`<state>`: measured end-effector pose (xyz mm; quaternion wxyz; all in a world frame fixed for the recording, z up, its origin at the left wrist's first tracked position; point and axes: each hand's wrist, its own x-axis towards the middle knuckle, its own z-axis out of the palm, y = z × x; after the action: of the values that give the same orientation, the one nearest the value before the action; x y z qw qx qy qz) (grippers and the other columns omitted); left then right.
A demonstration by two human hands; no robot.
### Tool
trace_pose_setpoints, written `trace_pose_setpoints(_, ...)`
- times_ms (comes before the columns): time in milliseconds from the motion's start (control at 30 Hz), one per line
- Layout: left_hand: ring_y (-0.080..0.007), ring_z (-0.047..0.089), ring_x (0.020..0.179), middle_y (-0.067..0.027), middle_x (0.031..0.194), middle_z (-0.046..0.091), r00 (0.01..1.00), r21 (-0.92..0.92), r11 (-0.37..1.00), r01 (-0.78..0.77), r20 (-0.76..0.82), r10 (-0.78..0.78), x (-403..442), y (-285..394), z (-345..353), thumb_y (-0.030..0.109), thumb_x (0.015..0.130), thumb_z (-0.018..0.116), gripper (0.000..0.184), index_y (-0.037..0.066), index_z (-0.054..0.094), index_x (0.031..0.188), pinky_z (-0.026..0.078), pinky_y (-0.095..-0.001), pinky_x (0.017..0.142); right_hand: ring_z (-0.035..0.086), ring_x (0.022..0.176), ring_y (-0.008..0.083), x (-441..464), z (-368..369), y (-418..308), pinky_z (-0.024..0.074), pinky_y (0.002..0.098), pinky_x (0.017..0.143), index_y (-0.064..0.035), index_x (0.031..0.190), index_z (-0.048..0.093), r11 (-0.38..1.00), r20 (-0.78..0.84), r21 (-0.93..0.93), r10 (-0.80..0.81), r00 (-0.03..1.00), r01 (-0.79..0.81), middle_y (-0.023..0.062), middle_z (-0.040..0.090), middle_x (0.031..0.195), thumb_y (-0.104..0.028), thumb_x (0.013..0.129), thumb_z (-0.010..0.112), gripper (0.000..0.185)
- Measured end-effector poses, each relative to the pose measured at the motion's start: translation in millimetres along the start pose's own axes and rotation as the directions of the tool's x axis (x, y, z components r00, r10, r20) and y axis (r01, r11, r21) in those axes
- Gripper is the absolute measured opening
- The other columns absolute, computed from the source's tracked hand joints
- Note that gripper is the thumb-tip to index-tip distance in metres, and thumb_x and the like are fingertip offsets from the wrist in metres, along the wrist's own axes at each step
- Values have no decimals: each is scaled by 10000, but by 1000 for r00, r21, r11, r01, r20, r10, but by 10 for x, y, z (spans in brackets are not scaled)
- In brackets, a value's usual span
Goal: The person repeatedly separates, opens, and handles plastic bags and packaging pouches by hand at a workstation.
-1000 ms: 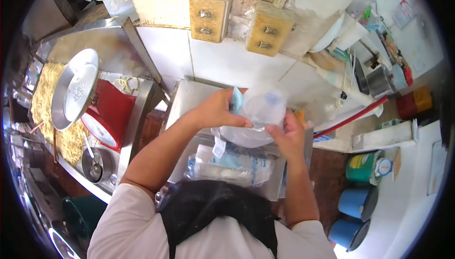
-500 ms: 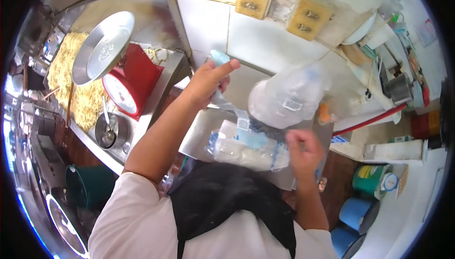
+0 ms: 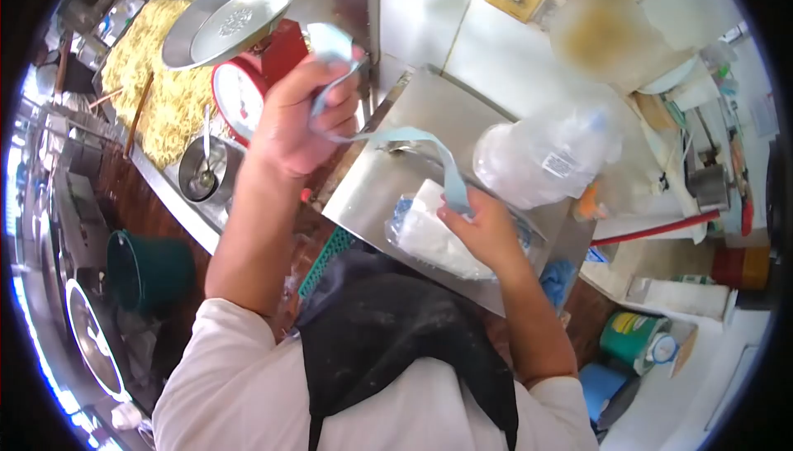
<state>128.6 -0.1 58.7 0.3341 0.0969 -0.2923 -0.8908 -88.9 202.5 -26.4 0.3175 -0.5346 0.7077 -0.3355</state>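
A pale blue strip [image 3: 413,134] hangs in a curve between my two hands. My left hand [image 3: 310,112] is closed on one end, with more of the strip bunched above the fingers, near the red scale [image 3: 283,48]. My right hand [image 3: 481,228] pinches the other end between thumb and fingers. Below it lies a clear plastic package with white contents [image 3: 434,236] on the metal surface [image 3: 376,182]. To the right of the strip stands a clear plastic bag of stacked cups or lids [image 3: 537,158] with a printed label.
Yellow noodles [image 3: 157,63] fill the tray at left, beside a metal pot [image 3: 206,170] with a spoon. A green bucket [image 3: 149,269] stands on the floor at lower left. A red bar [image 3: 657,228] and a green container [image 3: 632,337] are at right.
My right hand has moved from beside the package onto the strip's far end. My left hand has moved up and left in view, and the strip is now drawn out. The view has shifted.
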Motion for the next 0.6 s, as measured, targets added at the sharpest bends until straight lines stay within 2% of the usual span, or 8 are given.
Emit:
trace_pose_setpoints(100, -88, 403, 424, -22, 610, 523, 996, 276, 960, 50, 64, -70, -376, 177, -368, 194, 822, 608, 234, 18, 589, 976, 307, -224, 404, 652, 763, 285, -2, 109, -2, 514, 378, 697, -29, 963, 690, 999, -55, -33, -42, 998, 40, 137, 690, 911, -243, 861, 704, 237)
trace_pose_setpoints(200, -94, 456, 439, -84, 637, 629, 962, 429, 862, 271, -156, -225, -713, 97, -508, 273, 795, 647, 266, 10, 632, 828, 333, -242, 388, 668, 764, 362, 135, 321, -41, 524, 441, 693, -32, 886, 684, 964, -50, -223, -156, 986, 141, 168, 694, 905, -270, 865, 677, 239)
trace_pose_setpoints(233, -89, 534, 489, -86, 656, 647, 913, 614, 693, 378, -371, -170, -802, 26, -375, 349, 842, 635, 348, 7, 657, 776, 369, -234, 421, 671, 763, 366, 199, 382, -42, 526, 453, 692, -32, 857, 682, 926, -34, -330, -205, 978, 182, 170, 696, 891, -265, 874, 664, 234)
trace_pose_setpoints(300, -182, 631, 606, -106, 717, 685, 840, 818, 251, 518, -429, -332, -853, -182, -578, 428, 895, 617, 428, 9, 700, 858, 482, -302, 562, 678, 771, 368, 293, 496, 100, 528, 472, 686, -46, 800, 694, 821, 120, -564, -30, 992, 92, 178, 700, 829, -287, 888, 616, 269)
trace_pose_setpoints(367, -277, 668, 742, -127, 764, 697, 883, 921, -256, 294, -364, -295, -847, -439, -589, 427, 939, 569, 431, 27, 722, 891, 506, -385, 719, 681, 778, 364, 336, 443, 60, 528, 478, 681, -51, 796, 705, 745, 238, -661, 93, 967, 91, 185, 697, 804, -328, 879, 613, 303)
trace_pose_setpoints(433, -333, 676, 865, -162, 921, 701, 961, 966, -221, 131, -178, -210, -930, -732, -641, 293, 906, 570, 350, 127, 676, 1196, 514, -433, 806, 680, 779, 371, 295, 421, 171, 530, 479, 691, -56, 792, 706, 715, 225, -698, 153, 962, 49, 182, 698, 808, -413, 831, 652, 363)
trace_pose_setpoints(500, -330, 677, 927, -169, 1009, 699, 880, 919, -333, 212, -328, -344, -870, -863, -509, 223, 860, 563, 490, 204, 579, 1350, 523, -452, 834, 681, 774, 372, 215, 386, 151, 530, 480, 694, -50, 824, 700, 704, 220, -710, 191, 957, 23, 179, 699, 805, -461, 795, 680, 413)
trace_pose_setpoints(600, -334, 673, 973, -162, 1094, 690, 859, 926, -336, 170, -306, -409, -793, -975, -374, 165, 820, 567, 560, 247, 561, 1374, 528, -463, 841, 674, 840, 361, 192, 430, 95, 523, 471, 726, -59, 892, 663, 733, 141, -680, 174, 975, -33, 165, 692, 888, -446, 710, 769, 441)
